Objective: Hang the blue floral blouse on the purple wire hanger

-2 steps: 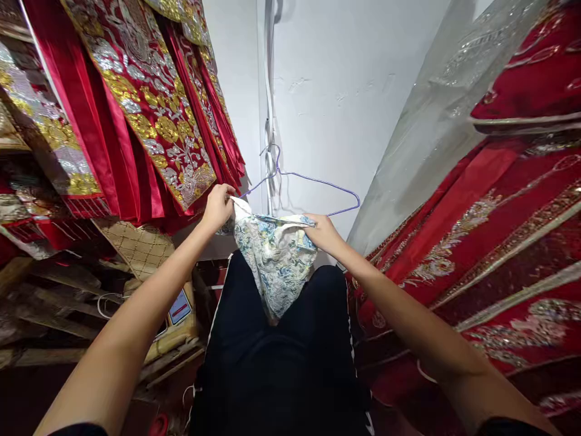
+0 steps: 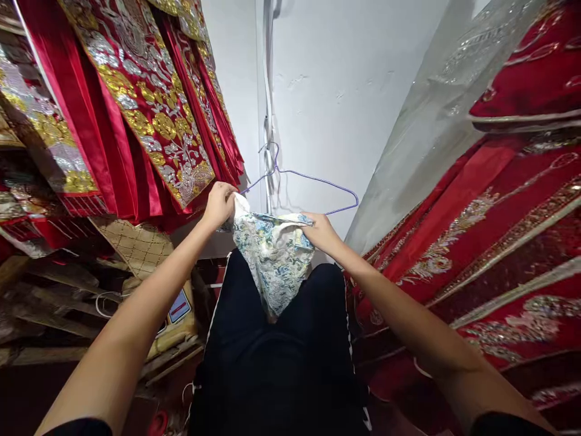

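A white floral garment point(image 2: 276, 260) with blue and yellow print hangs between my hands, narrowing to a point above my dark-clad lap. My left hand point(image 2: 220, 203) pinches its upper left corner, where the cloth is plain white. At the upper right edge, my right hand point(image 2: 321, 231) grips the fabric, with the fingers partly hidden behind it. Behind the garment is a purple wire hanger point(image 2: 318, 179), its hook up against a white strip on the wall. The hanger's left arm runs down beside my left hand; its lower part is hidden by the cloth.
Red garments with gold and silver embroidery point(image 2: 163, 127) hang at the left. More red beaded garments point(image 2: 436, 260) and a translucent cover point(image 2: 408, 145) line the right side. A phone point(image 2: 180, 307) lies on a bamboo seat point(image 2: 170, 339) at lower left. The white wall point(image 2: 336, 109) is ahead.
The view has shifted very slightly. Both hands keep their hold on the garment in nearly the same pose.
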Tool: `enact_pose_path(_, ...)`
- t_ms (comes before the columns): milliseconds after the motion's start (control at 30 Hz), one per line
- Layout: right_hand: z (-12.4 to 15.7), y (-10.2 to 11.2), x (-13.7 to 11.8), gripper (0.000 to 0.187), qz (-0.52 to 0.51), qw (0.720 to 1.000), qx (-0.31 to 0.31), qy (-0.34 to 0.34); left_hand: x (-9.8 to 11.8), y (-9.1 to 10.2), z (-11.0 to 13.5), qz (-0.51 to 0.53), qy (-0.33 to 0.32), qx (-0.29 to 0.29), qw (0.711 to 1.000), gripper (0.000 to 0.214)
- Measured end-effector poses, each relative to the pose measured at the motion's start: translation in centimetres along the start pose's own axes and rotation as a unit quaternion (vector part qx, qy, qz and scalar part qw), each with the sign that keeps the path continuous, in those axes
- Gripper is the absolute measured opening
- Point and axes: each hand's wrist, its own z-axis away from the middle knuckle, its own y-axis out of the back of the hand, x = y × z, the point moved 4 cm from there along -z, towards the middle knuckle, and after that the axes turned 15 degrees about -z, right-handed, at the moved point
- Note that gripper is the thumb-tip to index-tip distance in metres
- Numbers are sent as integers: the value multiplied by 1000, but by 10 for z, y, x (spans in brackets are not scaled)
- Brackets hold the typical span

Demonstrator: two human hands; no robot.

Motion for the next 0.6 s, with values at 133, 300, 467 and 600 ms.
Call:
enact_pose_path(133, -1, 2, -5, 15, 7, 1000, 7, -12, 16, -14, -2, 54, 4, -52, 997, 23)
enact_pose_path(300, -9, 42, -23, 38, 47, 998, 31, -31, 26, -5, -3, 74, -29, -38, 996, 29)
enact_pose_path(467, -22, 101, -45, 102, 161, 968, 191, -30, 25, 20, -10, 21, -96, -45, 994, 27)
enact_pose_path(600, -26, 117, -39, 85, 155, 978, 128, -57, 20, 23, -11, -37, -123, -46, 991, 25)
